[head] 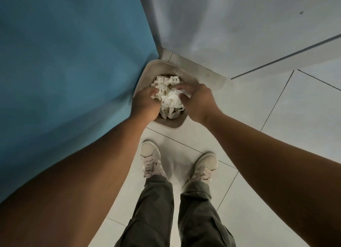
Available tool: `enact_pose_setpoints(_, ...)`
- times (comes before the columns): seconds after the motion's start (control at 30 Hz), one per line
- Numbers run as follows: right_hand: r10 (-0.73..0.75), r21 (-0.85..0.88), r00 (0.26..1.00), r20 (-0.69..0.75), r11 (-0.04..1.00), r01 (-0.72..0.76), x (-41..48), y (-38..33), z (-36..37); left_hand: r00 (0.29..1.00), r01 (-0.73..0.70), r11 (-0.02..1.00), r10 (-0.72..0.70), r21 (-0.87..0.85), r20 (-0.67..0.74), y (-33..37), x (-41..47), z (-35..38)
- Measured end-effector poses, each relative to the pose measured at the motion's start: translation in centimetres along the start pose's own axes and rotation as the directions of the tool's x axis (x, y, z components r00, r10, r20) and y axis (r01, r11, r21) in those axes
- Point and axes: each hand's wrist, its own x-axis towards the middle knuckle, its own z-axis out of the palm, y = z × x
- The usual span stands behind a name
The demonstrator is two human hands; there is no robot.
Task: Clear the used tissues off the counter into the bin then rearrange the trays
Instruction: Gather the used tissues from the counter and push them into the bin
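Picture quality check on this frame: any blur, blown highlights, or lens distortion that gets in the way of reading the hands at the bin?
Head view: dim, flat light; the tissues are the brightest patch, with folds still readable; left hand and right hand are slightly soft but legible over the bin; wide-angle stretch swells the forearms at the lower edges and bends the blue panel.
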Motion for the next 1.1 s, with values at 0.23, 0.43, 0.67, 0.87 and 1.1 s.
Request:
enact_pose_setpoints(0.23, 0.095, 0.022, 0.993, 0.076, 0.995, -0.097, 3.6, -0.1, 3.1, 0.999, -0.044, 0.999, 0.044, -0.004, 0.033, -1.1, -0.7, 0.4)
enact_pose_setpoints(0.43, 0.079, -0.059, 0.991, 0.112, 0.996, -0.072, 1.0, 0.4, 2.5, 0.994, -0.103, 0.993, 0.101, 0.061, 0.028, 0.6, -2.0, -0.2)
enact_pose_setpoints(0.67, -0.033, -0.106, 0.998, 0.062, 0.994, 0.039, -6.5, -3.6, -4.3, 0.97, -0.233, 0.958, 0.242, 0.169, -0.034, 6.9, -9.1, -4.1)
enact_pose_setpoints(0.87, -0.117, -0.12, 0.993, 0.026, 0.986, 0.119, -13.7, -10.1, -11.3, 0.922, -0.33, 0.89, 0.375, 0.314, -0.095, 12.9, -18.0, -9.2)
enact_pose_setpoints(1.1, -0.291, -0.222, 0.956, -0.043, 0.936, 0.274, -21.7, -18.5, -18.9, 0.819, -0.406, 0.812, 0.527, 0.42, -0.226, 17.6, -29.5, -16.6)
